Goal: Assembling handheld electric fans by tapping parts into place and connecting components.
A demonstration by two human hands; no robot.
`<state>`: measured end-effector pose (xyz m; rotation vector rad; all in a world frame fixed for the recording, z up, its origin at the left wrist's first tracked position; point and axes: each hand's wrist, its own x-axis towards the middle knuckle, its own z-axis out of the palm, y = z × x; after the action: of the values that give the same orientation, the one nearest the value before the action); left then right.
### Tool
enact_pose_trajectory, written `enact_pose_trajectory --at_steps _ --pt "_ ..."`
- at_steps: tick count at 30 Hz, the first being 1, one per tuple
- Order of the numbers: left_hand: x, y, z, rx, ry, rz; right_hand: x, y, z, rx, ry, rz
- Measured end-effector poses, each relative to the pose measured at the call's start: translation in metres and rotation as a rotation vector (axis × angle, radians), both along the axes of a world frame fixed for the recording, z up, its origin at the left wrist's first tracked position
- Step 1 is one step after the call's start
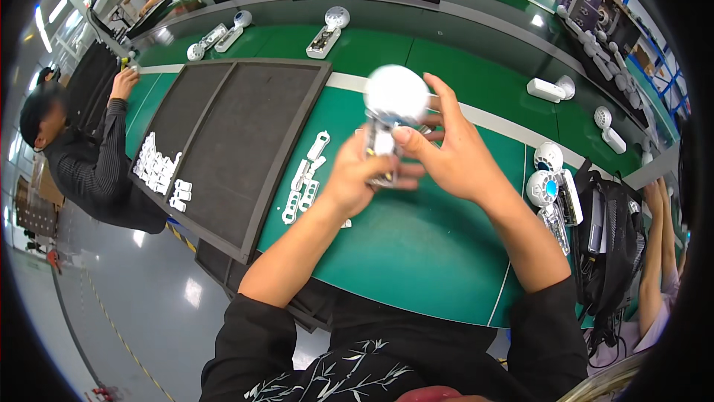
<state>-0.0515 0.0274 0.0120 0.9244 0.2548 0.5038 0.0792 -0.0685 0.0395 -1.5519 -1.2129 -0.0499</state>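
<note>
In front of me I hold up a white handheld device [396, 92] with a round head, much like a small fan. Its handle is uncovered and shows inner parts, partly hidden by my fingers. My left hand [351, 173] is closed around the lower handle, slightly blurred. My right hand [462, 150] grips near the neck, thumb in front and fingers behind the head. On the green table just left of my left hand lie several white elongated plastic covers [303, 186] with cut-outs.
A black divided tray [245, 112] on the left holds small white pieces [156, 168]. At right lie several similar devices [547, 188] beside a black bag [613, 235]. More devices [323, 41] sit on the green belt beyond. A co-worker [97, 156] stands left; another's arm [654, 246] shows right.
</note>
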Motion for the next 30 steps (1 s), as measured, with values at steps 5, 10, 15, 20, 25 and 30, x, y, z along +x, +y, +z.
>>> enact_pose_trajectory --at_steps 5,10,15,20,25,30 --pt "0.0 -0.013 -0.006 0.097 0.032 -0.359 0.036 0.0 0.02 -0.211 0.664 0.185" --pt "0.0 -0.018 -0.001 0.173 -0.085 -0.28 0.038 0.003 0.017 -0.308 0.928 0.282" --pt "0.01 -0.015 -0.013 0.03 -0.175 0.1 -0.006 0.0 -0.015 -0.355 0.745 0.262" --pt "0.009 -0.009 -0.025 0.086 -0.113 0.151 -0.021 -0.001 -0.005 -0.417 0.817 0.316" --pt "0.001 0.002 -0.027 0.231 0.07 0.196 -0.033 -0.007 -0.002 -0.444 0.785 0.308" --pt "-0.002 0.006 -0.023 0.256 0.143 0.181 -0.035 -0.005 0.0 -0.35 0.824 0.352"
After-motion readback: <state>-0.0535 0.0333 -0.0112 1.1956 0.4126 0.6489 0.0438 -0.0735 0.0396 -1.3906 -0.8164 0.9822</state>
